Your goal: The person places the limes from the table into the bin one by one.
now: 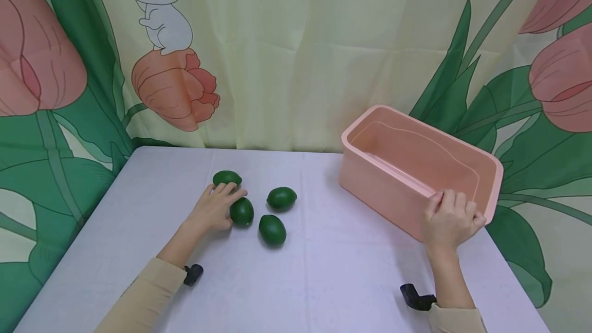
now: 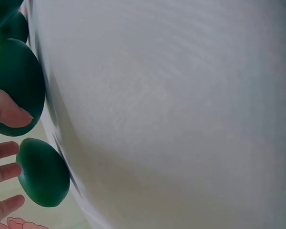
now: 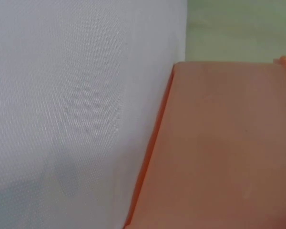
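Several dark green limes lie on the white-covered table, left of its middle. My left hand (image 1: 215, 208) reaches over two of them, fingers spread. Its thumb (image 2: 12, 113) lies against the near lime (image 1: 242, 212), while its straight fingertips are right at the far lime (image 2: 44, 172), which they partly cover in the head view. Two more limes, one behind (image 1: 281, 198) and one in front (image 1: 272, 230), sit just to the right. My right hand (image 1: 452, 220) grips the near rim of a pink plastic bin (image 1: 379, 189), fingers curled over the edge.
The bin stands angled at the table's back right, its open top facing up. A curtain (image 1: 296, 55) printed with tulips hangs behind the table (image 1: 337, 281). Black wrist cameras, left (image 1: 193, 274) and right (image 1: 416, 298), stick out from the sleeves.
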The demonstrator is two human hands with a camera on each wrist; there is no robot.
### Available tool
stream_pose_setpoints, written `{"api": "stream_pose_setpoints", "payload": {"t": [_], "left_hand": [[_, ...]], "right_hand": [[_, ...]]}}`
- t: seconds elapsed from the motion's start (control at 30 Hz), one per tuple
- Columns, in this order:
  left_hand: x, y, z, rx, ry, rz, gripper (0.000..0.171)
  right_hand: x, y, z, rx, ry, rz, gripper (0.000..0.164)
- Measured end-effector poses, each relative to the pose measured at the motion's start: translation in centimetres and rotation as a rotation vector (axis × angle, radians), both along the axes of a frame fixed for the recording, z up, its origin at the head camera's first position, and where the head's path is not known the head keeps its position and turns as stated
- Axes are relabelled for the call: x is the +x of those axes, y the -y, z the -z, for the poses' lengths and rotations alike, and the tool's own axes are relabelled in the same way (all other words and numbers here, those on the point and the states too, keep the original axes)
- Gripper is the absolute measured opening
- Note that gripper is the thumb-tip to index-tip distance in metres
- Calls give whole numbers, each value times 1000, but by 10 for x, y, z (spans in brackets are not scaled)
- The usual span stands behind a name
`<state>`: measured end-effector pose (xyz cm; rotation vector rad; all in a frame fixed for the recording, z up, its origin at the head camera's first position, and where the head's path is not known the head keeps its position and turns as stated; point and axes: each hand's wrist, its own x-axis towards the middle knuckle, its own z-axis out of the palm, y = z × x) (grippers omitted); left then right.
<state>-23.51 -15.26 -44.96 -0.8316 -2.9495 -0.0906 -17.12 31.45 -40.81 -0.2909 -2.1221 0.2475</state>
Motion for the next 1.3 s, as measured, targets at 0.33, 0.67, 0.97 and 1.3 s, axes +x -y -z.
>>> {"api": "stream_pose_setpoints", "payload": {"t": [0.33,0.67,0.97,1.3], "left_hand": [[0,1,1,-19,-2,28,69],[1,2,2,-25,-1,40,68],[0,2,5,-28,13,40,68],[1,3,6,-21,-5,42,67]], "right_hand": [[1,1,-1,9,-18,-3,43],[1,1,-1,14,-15,1,44],[2,1,-1,18,-20,2,44],[0,0,0,25,-36,0,43]]}}
